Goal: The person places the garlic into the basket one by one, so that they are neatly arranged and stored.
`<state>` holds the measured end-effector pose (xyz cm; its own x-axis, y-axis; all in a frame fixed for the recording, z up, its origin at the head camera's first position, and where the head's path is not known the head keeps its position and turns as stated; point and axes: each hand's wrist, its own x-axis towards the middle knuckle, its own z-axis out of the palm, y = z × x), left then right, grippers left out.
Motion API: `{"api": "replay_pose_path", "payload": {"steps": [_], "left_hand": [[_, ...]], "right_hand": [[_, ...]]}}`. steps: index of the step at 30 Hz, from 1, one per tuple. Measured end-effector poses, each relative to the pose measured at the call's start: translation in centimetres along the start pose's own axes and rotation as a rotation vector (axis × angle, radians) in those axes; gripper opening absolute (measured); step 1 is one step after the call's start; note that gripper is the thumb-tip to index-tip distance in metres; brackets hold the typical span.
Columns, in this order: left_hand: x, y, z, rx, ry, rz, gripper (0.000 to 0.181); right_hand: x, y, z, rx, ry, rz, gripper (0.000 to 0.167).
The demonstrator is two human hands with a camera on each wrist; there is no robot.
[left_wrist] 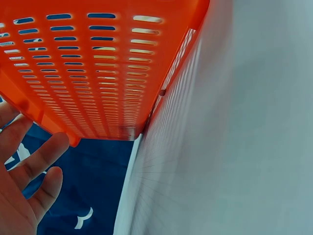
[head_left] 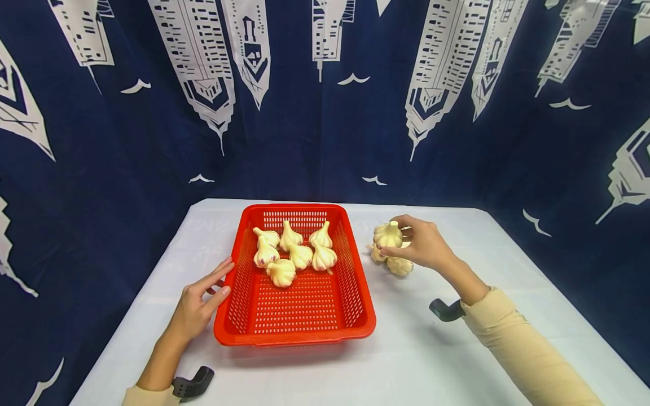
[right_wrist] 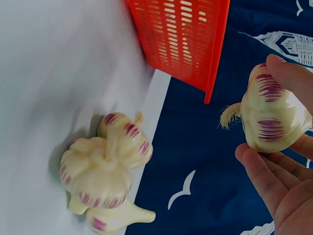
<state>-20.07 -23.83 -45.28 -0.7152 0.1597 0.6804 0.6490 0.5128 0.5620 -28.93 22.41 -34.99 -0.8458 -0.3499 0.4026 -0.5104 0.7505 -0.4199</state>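
Note:
My right hand [head_left: 424, 243] pinches a garlic bulb [head_left: 388, 234] between thumb and fingers, above the table to the right of the basket. In the right wrist view the held bulb [right_wrist: 269, 110] shows purple streaks and a tuft of roots. Beneath it a small pile of garlic bulbs [right_wrist: 95, 171] lies on the table. My left hand [head_left: 195, 304] touches the left rim of the red plastic basket [head_left: 359, 270] with straight fingers. Several garlic bulbs [head_left: 301, 256] lie inside the basket, mostly in its far half.
The basket stands on a table with a white cloth [head_left: 406, 349]. Behind the table hangs a dark blue curtain [head_left: 315, 146] printed with white buildings and birds. A black wrist device [head_left: 193, 383] sits on the left wrist, another [head_left: 447, 310] on the right.

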Motion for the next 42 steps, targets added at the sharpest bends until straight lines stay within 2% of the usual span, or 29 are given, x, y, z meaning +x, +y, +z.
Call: {"api": "replay_pose_path", "payload": {"steps": [8, 17, 29, 36, 42], "left_hand": [[0.0, -0.2, 0.0, 0.015, -0.005, 0.002, 0.048], [0.0, -0.1, -0.1, 0.003, -0.006, -0.004, 0.048], [0.0, -0.1, -0.1, 0.003, -0.007, 0.011, 0.047], [0.0, -0.2, 0.0, 0.023, -0.009, 0.003, 0.047], [0.0, -0.3, 0.0, 0.035, -0.008, -0.003, 0.046]], "right_hand": [[0.5, -1.1, 0.3, 0.020, 0.005, -0.046, 0.060], [1.4, -2.6, 0.7, 0.051, -0.028, -0.032, 0.056], [2.6, -4.8, 1.4, 0.114, -0.083, -0.060, 0.055], [3.4, -5.8, 2.1, 0.149, -0.110, -0.051, 0.048], [4.2, -7.1, 2.6, 0.146, -0.127, -0.046, 0.051]]}}
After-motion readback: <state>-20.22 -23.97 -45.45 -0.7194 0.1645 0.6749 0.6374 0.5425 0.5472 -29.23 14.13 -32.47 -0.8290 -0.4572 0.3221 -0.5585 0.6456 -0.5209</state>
